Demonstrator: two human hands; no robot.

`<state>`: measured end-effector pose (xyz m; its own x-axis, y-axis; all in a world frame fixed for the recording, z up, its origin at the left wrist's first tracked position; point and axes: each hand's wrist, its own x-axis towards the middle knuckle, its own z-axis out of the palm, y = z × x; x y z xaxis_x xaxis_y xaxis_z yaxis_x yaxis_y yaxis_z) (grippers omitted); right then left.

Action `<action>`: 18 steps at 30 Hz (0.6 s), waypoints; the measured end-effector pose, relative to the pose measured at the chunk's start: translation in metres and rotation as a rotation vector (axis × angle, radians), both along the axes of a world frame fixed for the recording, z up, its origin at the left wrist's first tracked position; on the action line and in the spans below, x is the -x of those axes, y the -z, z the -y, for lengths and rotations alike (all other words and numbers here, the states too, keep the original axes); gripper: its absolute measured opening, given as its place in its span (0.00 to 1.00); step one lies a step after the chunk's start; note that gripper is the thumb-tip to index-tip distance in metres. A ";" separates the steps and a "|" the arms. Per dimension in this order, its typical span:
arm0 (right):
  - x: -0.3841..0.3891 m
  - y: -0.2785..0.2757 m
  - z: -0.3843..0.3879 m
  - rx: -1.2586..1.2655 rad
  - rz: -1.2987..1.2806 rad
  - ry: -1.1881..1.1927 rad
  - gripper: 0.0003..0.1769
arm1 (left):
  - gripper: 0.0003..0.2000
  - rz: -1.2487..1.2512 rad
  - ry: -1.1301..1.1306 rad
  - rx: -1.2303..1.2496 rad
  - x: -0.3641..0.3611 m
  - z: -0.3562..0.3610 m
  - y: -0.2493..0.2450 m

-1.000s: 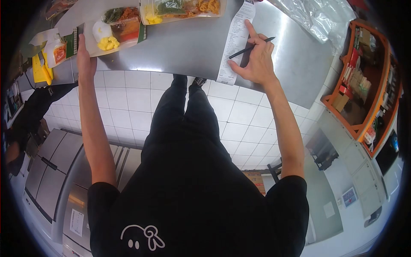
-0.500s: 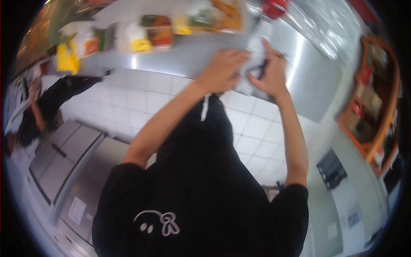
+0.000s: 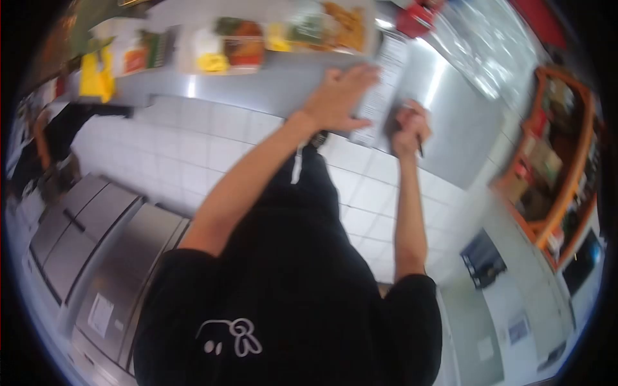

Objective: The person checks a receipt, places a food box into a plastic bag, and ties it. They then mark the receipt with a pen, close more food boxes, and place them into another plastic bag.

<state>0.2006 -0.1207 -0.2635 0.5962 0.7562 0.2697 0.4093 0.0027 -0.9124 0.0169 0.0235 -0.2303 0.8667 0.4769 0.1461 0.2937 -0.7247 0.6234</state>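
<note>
A long white printed receipt [image 3: 382,83] lies on the steel counter [image 3: 270,83]. My left hand [image 3: 341,96] is spread flat at its left edge, fingertips and thumb reaching onto the paper. To the right of the strip, my right hand [image 3: 412,127] is closed around a dark pen [image 3: 421,149], its back end sticking out below the fist. The pen's tip is hidden by the fingers.
Clear containers of packed food [image 3: 338,29] and yellow packets [image 3: 214,62] line the counter's back. A red object [image 3: 417,18] and clear plastic bags [image 3: 483,48] lie at the far right. An orange shelf [image 3: 563,186] stands right; another person's arm [image 3: 42,138] shows at left.
My right hand has come off the receipt to the right and down, closing around the pen. My left hand has flattened out beside the paper.
</note>
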 end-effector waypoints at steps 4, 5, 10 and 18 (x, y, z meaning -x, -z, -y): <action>0.010 -0.021 0.001 0.077 -0.168 -0.019 0.17 | 0.53 -0.093 -0.011 0.076 -0.004 0.003 -0.014; 0.008 -0.021 0.000 0.092 -0.164 -0.060 0.13 | 0.55 -0.143 -0.035 0.089 -0.005 0.003 -0.016; 0.014 -0.033 -0.014 0.178 -0.135 -0.164 0.04 | 0.56 -0.172 -0.048 0.095 -0.007 0.003 -0.013; 0.020 -0.020 -0.010 0.093 -0.044 -0.227 0.07 | 0.55 -0.096 -0.058 0.047 -0.007 0.005 -0.012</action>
<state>0.1802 -0.1108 -0.2436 0.4180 0.8923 0.1705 0.3675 0.0056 -0.9300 0.0240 0.0188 -0.2183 0.8465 0.5310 0.0398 0.3943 -0.6752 0.6234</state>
